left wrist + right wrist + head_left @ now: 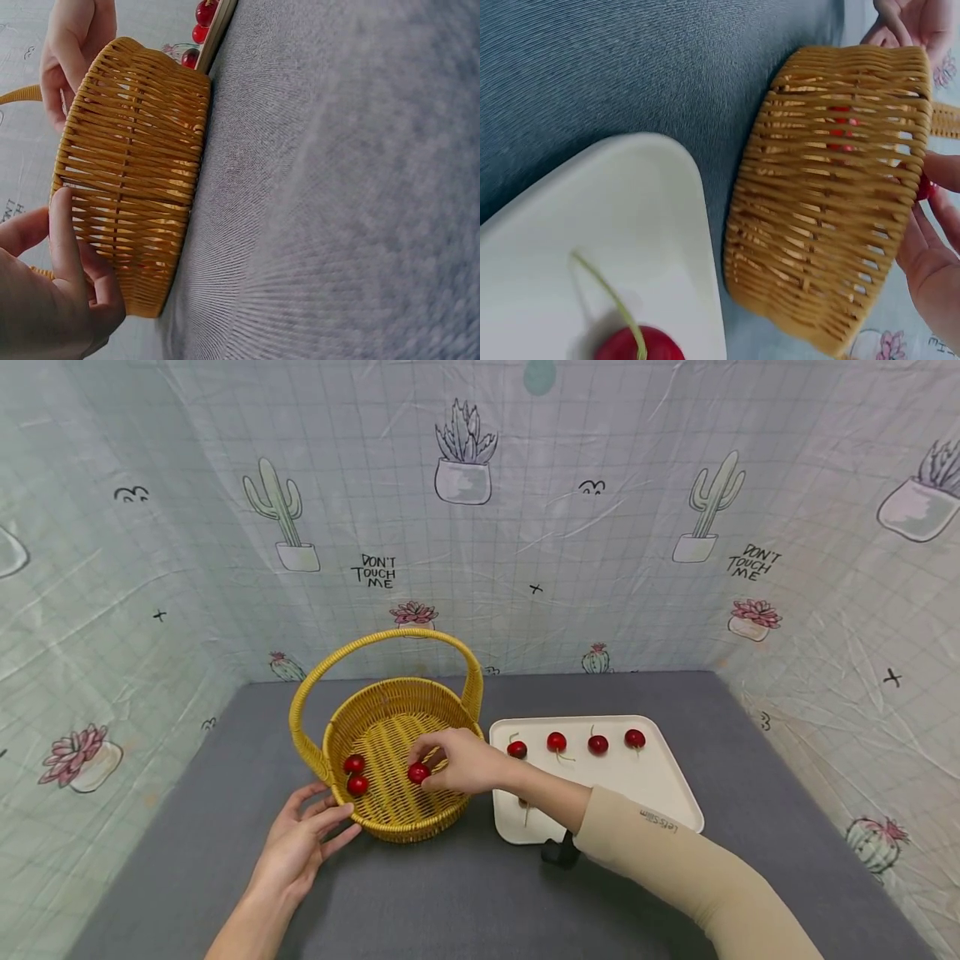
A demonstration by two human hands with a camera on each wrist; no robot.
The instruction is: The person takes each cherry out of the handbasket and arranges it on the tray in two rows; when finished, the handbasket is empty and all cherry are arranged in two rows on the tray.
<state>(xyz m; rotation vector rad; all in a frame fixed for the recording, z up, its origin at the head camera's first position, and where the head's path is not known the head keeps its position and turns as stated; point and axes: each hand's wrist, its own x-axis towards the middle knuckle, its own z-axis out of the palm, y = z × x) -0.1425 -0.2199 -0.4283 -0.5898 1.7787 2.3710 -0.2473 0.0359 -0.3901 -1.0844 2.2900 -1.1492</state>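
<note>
My left hand (288, 847) rests against the near left side of a yellow wicker basket (408, 835), fingers spread, one fingertip right at the rim. My right hand (468, 762) reaches over the basket's right side. Its thumb and fingers pinch a red cherry (418, 772) inside the rim. Two more cherries (357, 785) lie on the basket floor at the left. In the right wrist view, the pinched cherry (925, 188) shows at the rim between the fingers, partly hidden by the weave.
Right of the basket lies a white tray (652, 793) with several stemmed cherries (597, 744); my right forearm crosses its near left part. A tall arched handle (390, 635) rises over the basket. Behind the grey table (420, 902) hangs a cactus-print cloth (525, 552).
</note>
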